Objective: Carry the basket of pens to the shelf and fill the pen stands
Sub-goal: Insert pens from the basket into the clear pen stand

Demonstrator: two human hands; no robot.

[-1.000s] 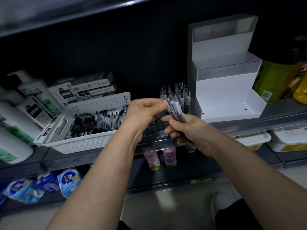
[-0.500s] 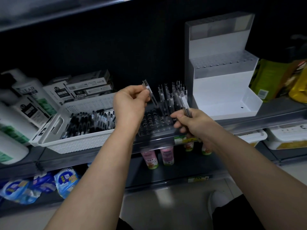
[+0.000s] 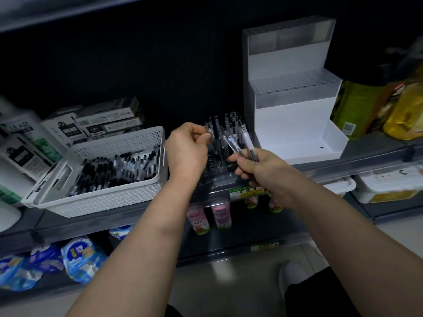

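Pinching one clear pen [image 3: 209, 131] by its upper end, the left hand [image 3: 186, 152] holds it upright over the back rows of the dark pen stand [image 3: 214, 167], fingertips curled tight on the barrel. Just beside it, the right hand [image 3: 259, 169] grips a small bundle of pens [image 3: 241, 143], fanned out and leaning toward the stand.

The likely trouble is that the pen's tip misses its hole in this dim light and knocks over the standing pens [image 3: 231, 120]. The loose fan in the right hand could also slip and scatter onto the shelf [image 3: 91, 221].

As for containers, the dark stand has pens only toward its back, and its front holes are bare. The white basket [image 3: 103, 202], just left of it on the same shelf, holds a heap of pens [image 3: 114, 172]. The tall white stand [image 3: 295, 124] to the right appears unfilled.
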